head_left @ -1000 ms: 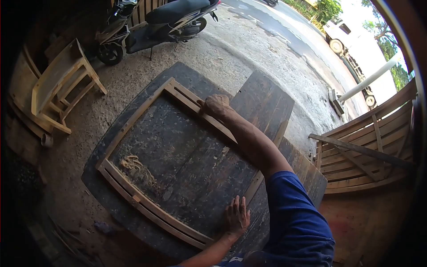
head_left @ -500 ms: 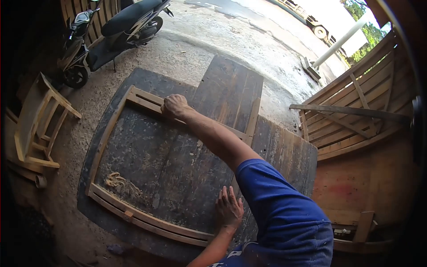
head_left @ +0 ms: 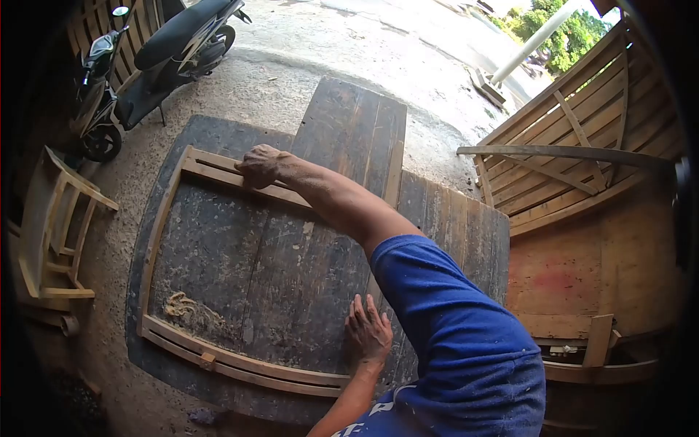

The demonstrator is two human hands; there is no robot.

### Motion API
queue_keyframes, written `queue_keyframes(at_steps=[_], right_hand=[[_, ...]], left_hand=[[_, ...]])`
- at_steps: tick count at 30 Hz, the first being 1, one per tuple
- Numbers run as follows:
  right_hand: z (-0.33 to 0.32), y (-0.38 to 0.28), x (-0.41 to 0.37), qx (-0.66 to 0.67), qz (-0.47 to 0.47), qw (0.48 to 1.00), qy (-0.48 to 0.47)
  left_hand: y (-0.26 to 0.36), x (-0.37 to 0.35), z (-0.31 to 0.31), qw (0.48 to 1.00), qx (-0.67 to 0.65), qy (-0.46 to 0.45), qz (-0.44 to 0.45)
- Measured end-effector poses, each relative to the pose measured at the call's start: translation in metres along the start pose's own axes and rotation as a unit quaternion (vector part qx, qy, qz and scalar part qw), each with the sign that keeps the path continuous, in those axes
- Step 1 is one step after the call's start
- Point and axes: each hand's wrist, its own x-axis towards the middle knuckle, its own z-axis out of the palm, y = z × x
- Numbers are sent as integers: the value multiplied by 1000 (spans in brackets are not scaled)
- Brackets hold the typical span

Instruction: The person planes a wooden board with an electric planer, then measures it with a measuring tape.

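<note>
A light wooden frame [head_left: 162, 233] with slotted double rails lies on a dark, worn plank tabletop [head_left: 218, 255]. My right hand [head_left: 260, 166] is a closed fist over the frame's far rail, its fingers curled down around the wood; the fingertips are hidden. That arm, in a blue sleeve, stretches across the tabletop and covers part of the frame. Palm down, my left hand [head_left: 369, 331] rests on the planks with its fingers apart, near the right end of the near rail. A small wood block [head_left: 207, 359] sits across the near rail. Pale shavings [head_left: 178, 304] lie inside the frame.
A motorbike [head_left: 156, 62] stands at the upper left, above a wooden chair-like frame [head_left: 62, 233]. To the right are a slatted wooden panel [head_left: 582, 138], a long curved bar [head_left: 553, 151] and a reddish-brown board [head_left: 561, 273]. Beyond the concrete floor stands a pole [head_left: 535, 44].
The camera view has shifted, moving the far end of the table and the motorbike left in the picture. Both hands keep nearly the same places on the frame and planks.
</note>
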Motion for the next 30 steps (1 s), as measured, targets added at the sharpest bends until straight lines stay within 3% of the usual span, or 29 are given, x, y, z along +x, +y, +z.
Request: queue_keyframes(at_steps=[1,4,7,9,11,13,16,19,21,23,25,27,29,30], right_hand=[[3,-2,1,0,-1,1000,1],[15,-11,1,73,129,987,58],[21,-20,-2,125,189,968,104],[28,-23,-5,132,199,966,101],[34,-31,-19,285,280,905,148],[31,-45,-52,330,292,884,158],[16,-71,-156,381,261,857,226],[32,-74,-282,294,297,851,318],[37,-78,-379,235,392,827,327],[53,-84,-478,146,515,791,297],[93,-92,-582,35,571,788,228],[132,-118,-668,39,694,711,103],[192,-142,-747,51,724,688,27],[201,-160,-760,99,727,679,22]], left_hand=[[1,1,-1,1000,1,0,0],[3,-1,-3,999,-45,14,-15],[2,1,-1,1000,0,15,-13],[4,1,0,999,-40,29,-17],[5,0,1,998,-50,28,-16],[2,1,2,998,-55,35,-15],[-1,-3,4,999,-39,34,2],[-2,-6,7,996,-67,53,-19],[-7,-8,6,994,-91,61,-25],[-14,-11,10,990,-115,70,-43],[-32,-13,16,924,-361,69,-105],[-72,-20,5,866,-471,50,-160],[-119,-27,-42,888,-402,175,-140],[-131,-32,-88,914,-296,206,-185]])
